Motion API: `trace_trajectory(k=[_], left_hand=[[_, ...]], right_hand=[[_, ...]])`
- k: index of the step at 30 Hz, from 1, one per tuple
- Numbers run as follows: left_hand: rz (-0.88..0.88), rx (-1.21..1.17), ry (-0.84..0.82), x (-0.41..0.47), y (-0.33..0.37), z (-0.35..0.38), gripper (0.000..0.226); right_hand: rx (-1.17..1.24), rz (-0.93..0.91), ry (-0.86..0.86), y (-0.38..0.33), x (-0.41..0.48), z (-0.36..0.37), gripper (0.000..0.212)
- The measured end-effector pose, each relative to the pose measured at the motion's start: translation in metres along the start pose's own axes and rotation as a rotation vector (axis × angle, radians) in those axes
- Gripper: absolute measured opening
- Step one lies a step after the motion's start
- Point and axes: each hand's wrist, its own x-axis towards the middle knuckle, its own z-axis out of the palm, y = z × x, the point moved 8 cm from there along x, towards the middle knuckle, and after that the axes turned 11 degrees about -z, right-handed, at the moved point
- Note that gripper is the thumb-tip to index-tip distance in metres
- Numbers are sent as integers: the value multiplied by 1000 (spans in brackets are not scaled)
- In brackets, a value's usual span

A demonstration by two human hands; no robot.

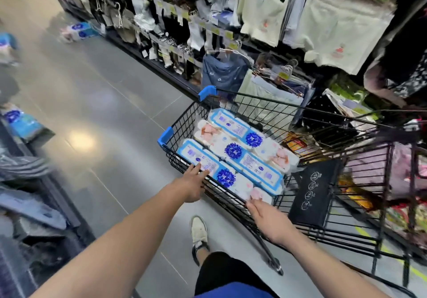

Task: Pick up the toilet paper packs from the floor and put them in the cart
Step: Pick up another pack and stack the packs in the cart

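Head view, setting: a shop aisle with a grey tiled floor (97,94) is seen from above, with hanging garments and socks (265,13) racked from 12 to 2 o'clock.
Cart: a black wire shopping cart (342,233) with blue corner guards is placed at 3 o'clock of centre, close in front of the person.
Packs in cart: three long toilet paper packs are laid side by side in the cart's basket, printed blue and white with a dark blue flower mark. The nearest pack (221,175) is set against the cart's near rim, the middle pack (238,154) is touching it, and the far pack (251,138) is lying beyond that.
Left hand: the left hand (191,185) is stretched out at 6 o'clock of the nearest pack's left end, fingers spread and laid flat on its wrapper, nothing pinched.
Right hand: the right hand (268,219) is held at the pack's right end over the rim, fingers loosely extended toward the wrapper, nothing enclosed.
Packs on floor: one more pack (78,31) is left on the floor at 10 o'clock, by the shelf base; blurred blue packaging (23,122) is seen at 9 o'clock.
Other details: a black placard with white symbols (312,189) is hung inside the cart; a white shoe (198,230) is planted on the floor at 6 o'clock.
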Motion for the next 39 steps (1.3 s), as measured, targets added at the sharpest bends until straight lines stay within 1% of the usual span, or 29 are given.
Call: trace_trajectory(k=[4,6,9,12,13,15,16,17,19,20,24,29,32,34,35,37,39], left_hand=[[-6,24,-37,21,-43,-27,75],[-25,39,-61,26,-63,-39,77],[-19,36,-37,45,-95,-60,79],[-33,9,-31,62,-132,-72,80],[-39,0,-29,67,-144,-76,80],[-52,-4,-15,78,-166,-85,80],[-55,-2,-9,84,-177,-91,80],[-54,-2,-4,90,-188,-97,79],[-50,0,-3,100,-211,-109,78],[-50,3,-3,105,-223,-115,78],[-41,10,19,131,-268,-137,78],[7,-21,31,172,-331,-167,79],[43,-37,28,197,-365,-184,80],[53,-35,35,211,-384,-198,82],[60,-32,38,216,-392,-205,83],[72,-34,30,225,-407,-217,84],[86,-37,27,232,-419,-225,86]], right_hand=[[47,1,-33,-32,50,-6,62],[72,6,-50,-50,72,-8,72],[99,35,-77,-74,108,-11,71],[115,39,-91,-102,143,-15,75],[121,31,-90,-111,154,-15,79],[145,29,-88,-128,174,-17,101],[149,34,-95,-134,185,-15,102],[139,39,-97,-141,195,-15,92],[101,47,-112,-154,215,-15,62],[96,45,-113,-163,226,-16,57],[57,43,-92,-197,269,-21,59],[25,108,-61,-240,323,-26,75],[38,150,-47,-271,353,-33,68],[46,153,-41,-291,373,-37,79],[33,152,-41,-298,383,-38,78],[21,166,-51,-309,400,-38,64],[58,174,-75,-316,413,-38,58]])
